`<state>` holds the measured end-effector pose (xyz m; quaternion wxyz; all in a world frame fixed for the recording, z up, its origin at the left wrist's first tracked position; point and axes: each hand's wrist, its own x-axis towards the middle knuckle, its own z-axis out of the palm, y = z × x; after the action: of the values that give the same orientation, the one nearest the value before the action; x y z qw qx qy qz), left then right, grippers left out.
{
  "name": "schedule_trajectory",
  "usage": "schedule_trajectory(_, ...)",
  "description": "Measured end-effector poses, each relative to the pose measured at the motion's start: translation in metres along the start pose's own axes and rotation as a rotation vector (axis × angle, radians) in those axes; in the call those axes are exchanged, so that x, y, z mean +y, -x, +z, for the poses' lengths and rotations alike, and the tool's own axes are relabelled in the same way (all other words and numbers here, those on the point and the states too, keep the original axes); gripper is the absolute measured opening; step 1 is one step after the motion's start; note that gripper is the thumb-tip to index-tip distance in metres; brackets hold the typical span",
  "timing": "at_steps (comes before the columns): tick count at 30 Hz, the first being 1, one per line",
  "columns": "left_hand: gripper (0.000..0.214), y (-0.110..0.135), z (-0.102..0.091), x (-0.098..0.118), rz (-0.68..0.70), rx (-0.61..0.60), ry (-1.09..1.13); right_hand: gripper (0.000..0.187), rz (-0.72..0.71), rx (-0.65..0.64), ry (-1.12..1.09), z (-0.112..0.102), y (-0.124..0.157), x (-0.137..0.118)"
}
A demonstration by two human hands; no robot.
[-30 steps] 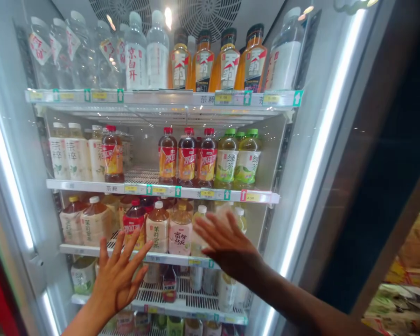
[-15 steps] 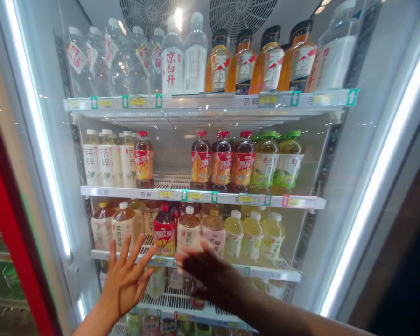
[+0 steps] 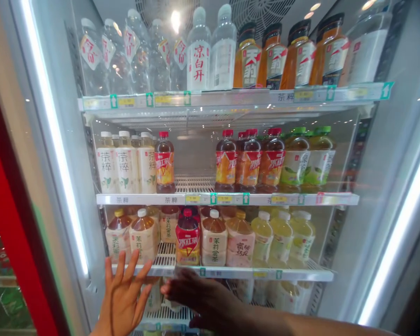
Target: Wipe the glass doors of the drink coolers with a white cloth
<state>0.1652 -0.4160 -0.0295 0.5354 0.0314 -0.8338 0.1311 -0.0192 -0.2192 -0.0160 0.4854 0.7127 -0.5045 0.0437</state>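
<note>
A drinks fridge with a glass door [image 3: 381, 140] fills the view. My left hand [image 3: 124, 296] lies flat on the glass at the lower left, fingers spread, holding nothing. My right hand [image 3: 203, 298] is close beside it, palm against the glass with fingers stretched leftwards, and is slightly blurred. Both hands sit just below the rail of the third shelf [image 3: 231, 272]. Behind the glass above them stand a red-labelled tea bottle [image 3: 188, 238] and pale tea bottles [image 3: 142, 238].
The top shelf holds water bottles [image 3: 199, 56] and orange drinks [image 3: 273, 56]. The middle shelf holds white-labelled bottles [image 3: 124, 163], red-capped teas [image 3: 248, 161] and green teas [image 3: 308, 158]. A red frame [image 3: 14, 242] borders a neighbouring cooler on the left.
The fridge has shifted rightwards in view. Both hands sit lower on the glass, and my right hand has slid left, closer to my left hand.
</note>
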Motion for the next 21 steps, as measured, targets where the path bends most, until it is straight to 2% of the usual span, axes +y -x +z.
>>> schedule_trajectory(3, 0.078, 0.006, 0.000, -0.011, -0.009, -0.001, -0.013, 0.076, 0.142, -0.008, 0.057, -0.013, -0.047, 0.020)
schedule_trajectory(5, 0.080, 0.007, 0.000, -0.015, -0.010, 0.013, -0.010, 0.076, 0.243, -0.007, 0.095, -0.021, -0.075, 0.028)
schedule_trajectory(7, 0.080, 0.006, -0.001, -0.018, -0.006, 0.043, 0.001, 0.074, 0.171, 0.033, 0.127, -0.018, -0.084, 0.022)
schedule_trajectory(9, 0.079, 0.002, -0.004, -0.019, -0.001, 0.078, 0.016, 0.078, -0.016, 0.052, 0.152, -0.009, -0.078, 0.009)
schedule_trajectory(11, 0.078, -0.002, -0.007, -0.019, 0.003, 0.095, 0.029, 0.082, -0.097, 0.049, 0.157, -0.005, -0.070, 0.004)
schedule_trajectory(12, 0.077, -0.004, -0.008, -0.018, 0.006, 0.095, 0.032, 0.082, -0.060, 0.050, 0.146, -0.007, -0.068, 0.006)
schedule_trajectory(16, 0.076, -0.007, -0.006, -0.011, 0.003, 0.076, 0.023, 0.072, 0.286, 0.071, 0.110, -0.026, -0.061, 0.024)
schedule_trajectory(18, 0.080, -0.004, 0.000, -0.004, -0.024, 0.068, 0.012, 0.066, 0.272, 0.093, 0.129, -0.024, -0.042, 0.020)
schedule_trajectory(21, 0.092, 0.004, 0.014, 0.012, -0.051, 0.059, -0.010, 0.049, 0.140, 0.115, 0.192, -0.014, 0.003, 0.007)
